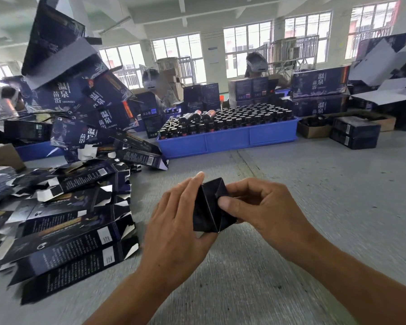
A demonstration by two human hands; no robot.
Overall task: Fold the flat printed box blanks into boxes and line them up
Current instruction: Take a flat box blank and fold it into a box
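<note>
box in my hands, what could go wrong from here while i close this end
1. The right hand thumb presses an end flap of the dark box held in mid-air; a hard push could crease the flap instead of tucking it.
2. The left hand grip squeezes the box side, which may skew it.
3. The folded boxes lined up at left overlap loosely, so setting this one down carelessly could knock them askew.

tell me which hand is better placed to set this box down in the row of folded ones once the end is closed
Left, probably. The row lies on the table to the left, nearer the left hand, which already holds the box along its side. The right hand is pinching an end flap, thumb on top.
</note>
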